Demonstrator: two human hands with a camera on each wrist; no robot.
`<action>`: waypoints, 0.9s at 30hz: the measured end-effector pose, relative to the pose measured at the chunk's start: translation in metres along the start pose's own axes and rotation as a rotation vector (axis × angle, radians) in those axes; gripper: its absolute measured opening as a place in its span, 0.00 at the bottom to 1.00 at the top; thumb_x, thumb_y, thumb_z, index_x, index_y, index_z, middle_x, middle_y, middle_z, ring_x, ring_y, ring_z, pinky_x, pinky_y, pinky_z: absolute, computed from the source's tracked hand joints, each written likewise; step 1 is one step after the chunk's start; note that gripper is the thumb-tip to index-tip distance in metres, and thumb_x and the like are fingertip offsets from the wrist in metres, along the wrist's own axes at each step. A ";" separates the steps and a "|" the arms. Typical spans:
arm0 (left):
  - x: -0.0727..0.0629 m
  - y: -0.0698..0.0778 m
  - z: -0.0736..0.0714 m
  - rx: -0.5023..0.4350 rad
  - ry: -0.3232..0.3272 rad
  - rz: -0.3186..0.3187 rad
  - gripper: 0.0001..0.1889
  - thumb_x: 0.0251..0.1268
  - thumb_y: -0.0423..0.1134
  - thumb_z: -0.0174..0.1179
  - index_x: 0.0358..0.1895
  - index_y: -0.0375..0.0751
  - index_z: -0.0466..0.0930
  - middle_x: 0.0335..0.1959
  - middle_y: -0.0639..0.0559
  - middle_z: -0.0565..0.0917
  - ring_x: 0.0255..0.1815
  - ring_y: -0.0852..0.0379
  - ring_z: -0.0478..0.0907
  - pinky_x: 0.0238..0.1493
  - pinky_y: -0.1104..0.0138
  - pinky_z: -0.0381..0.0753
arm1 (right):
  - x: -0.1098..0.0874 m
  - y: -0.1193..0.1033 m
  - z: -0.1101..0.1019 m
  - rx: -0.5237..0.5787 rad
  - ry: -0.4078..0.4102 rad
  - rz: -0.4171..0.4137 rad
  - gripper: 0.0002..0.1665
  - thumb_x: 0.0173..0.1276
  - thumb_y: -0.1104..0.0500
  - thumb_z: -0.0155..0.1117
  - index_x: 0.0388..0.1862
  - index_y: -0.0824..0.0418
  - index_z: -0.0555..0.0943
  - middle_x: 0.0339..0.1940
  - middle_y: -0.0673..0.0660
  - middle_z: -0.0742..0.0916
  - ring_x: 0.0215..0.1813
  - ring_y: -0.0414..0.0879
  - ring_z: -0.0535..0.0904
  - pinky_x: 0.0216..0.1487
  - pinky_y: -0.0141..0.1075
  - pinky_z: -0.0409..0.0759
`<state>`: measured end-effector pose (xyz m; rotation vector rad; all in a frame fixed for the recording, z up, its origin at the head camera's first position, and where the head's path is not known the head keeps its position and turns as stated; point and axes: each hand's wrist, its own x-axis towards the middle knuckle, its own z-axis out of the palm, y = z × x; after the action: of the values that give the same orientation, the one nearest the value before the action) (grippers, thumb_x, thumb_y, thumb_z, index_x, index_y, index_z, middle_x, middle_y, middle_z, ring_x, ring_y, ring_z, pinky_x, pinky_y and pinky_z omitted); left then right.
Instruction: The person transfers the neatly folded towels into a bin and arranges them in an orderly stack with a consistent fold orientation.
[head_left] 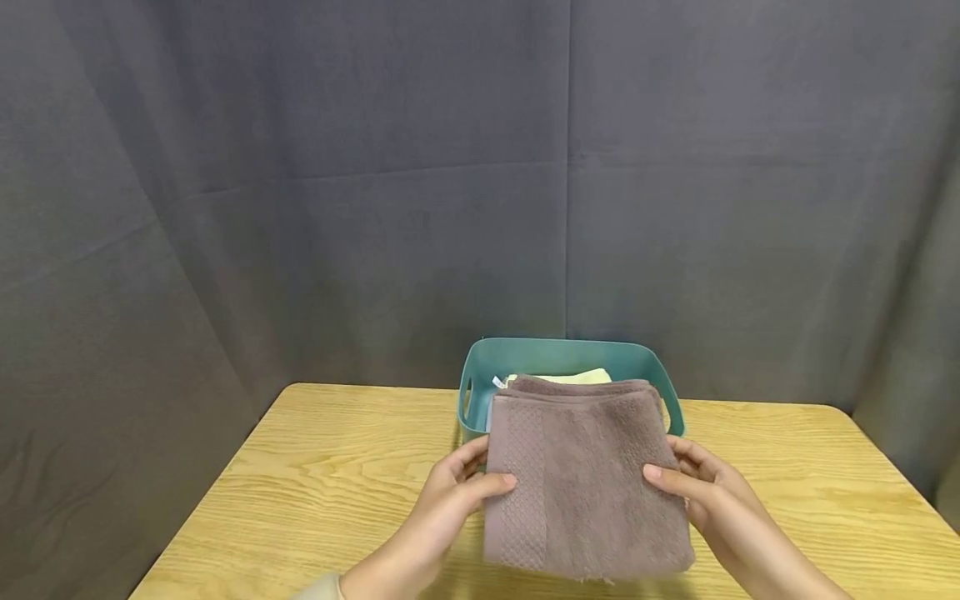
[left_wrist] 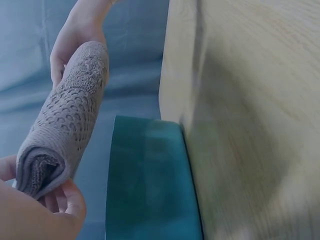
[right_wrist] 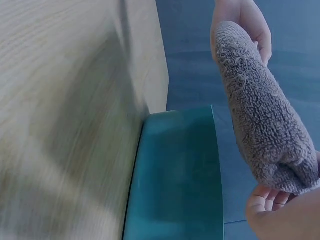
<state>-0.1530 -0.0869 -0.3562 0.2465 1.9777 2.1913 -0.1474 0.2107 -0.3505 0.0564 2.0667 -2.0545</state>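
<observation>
A folded mauve-brown towel (head_left: 588, 483) is held up between both hands, in front of and overlapping the teal basket (head_left: 480, 367) in the head view. My left hand (head_left: 442, 508) grips its left edge, thumb on the near face beside a woven patterned band. On the right edge my right hand (head_left: 723, 504) pinches it the same way. Both wrist views show the towel as a thick folded bundle, raised above the table: the left wrist view shows its layered end (left_wrist: 45, 170), the right wrist view its fluffy end (right_wrist: 280, 165).
The basket stands toward the back of the wooden table (head_left: 360, 450). Inside it a pale yellow cloth (head_left: 592, 377) with a small white tag (head_left: 498, 382) shows behind the towel. A grey curtain (head_left: 420, 208) hangs behind the table and down its left side.
</observation>
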 end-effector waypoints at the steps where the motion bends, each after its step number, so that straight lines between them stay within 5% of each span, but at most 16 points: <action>1: 0.001 0.001 -0.001 -0.004 0.004 0.001 0.33 0.61 0.36 0.64 0.70 0.30 0.66 0.57 0.46 0.79 0.52 0.56 0.77 0.53 0.65 0.75 | 0.001 -0.002 0.001 0.001 0.002 -0.001 0.42 0.73 0.54 0.61 0.76 0.65 0.51 0.67 0.56 0.72 0.59 0.38 0.74 0.56 0.31 0.74; 27: 0.035 0.014 -0.010 -0.015 0.033 0.001 0.34 0.62 0.38 0.64 0.71 0.33 0.65 0.62 0.43 0.75 0.57 0.53 0.75 0.61 0.59 0.71 | 0.032 -0.028 0.013 0.059 0.040 -0.087 0.37 0.71 0.55 0.64 0.72 0.65 0.60 0.52 0.50 0.75 0.52 0.42 0.76 0.54 0.32 0.76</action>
<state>-0.1892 -0.0898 -0.3432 0.2105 1.9772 2.2243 -0.1823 0.1928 -0.3287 0.0172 2.0662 -2.1825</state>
